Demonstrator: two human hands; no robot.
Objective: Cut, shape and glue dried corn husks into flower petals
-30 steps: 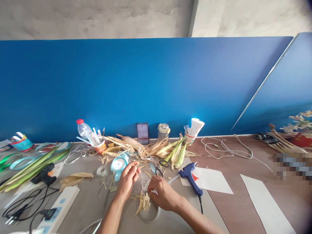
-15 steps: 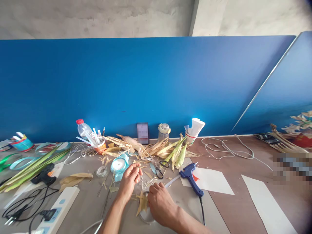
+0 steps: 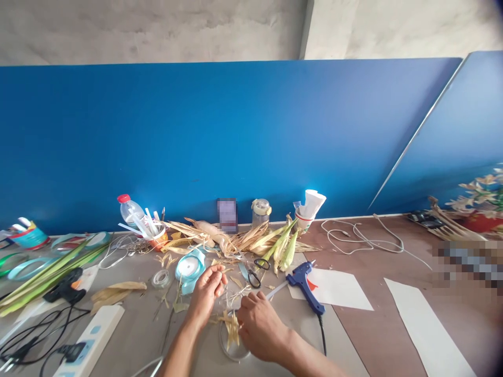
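Observation:
My left hand [image 3: 206, 293] is raised a little over the table, its fingers curled in a pinch on a thin dry husk strip. My right hand [image 3: 257, 324] rests lower, fingers closed over a bundle of dry husk pieces [image 3: 231, 324] that lies on a clear round lid [image 3: 228, 350]. Loose husk scraps lie around both hands. A blue glue gun [image 3: 304, 285] lies just right of my right hand, and black-handled scissors [image 3: 254, 272] lie beyond it.
A light blue ribbon spool [image 3: 188, 267], a tape roll [image 3: 160, 278], corn husks [image 3: 281, 246], a water bottle [image 3: 129, 209], a cup of sticks [image 3: 155, 233], a jar [image 3: 260, 209] and a white power strip [image 3: 92, 335] stand about. White paper sheets [image 3: 424, 324] lie right. A blue partition [image 3: 236, 136] backs the table.
My right hand has slid down and toward me onto the husk bundle over the lid. My left hand has stayed pinched in about the same place. The view has shifted slightly.

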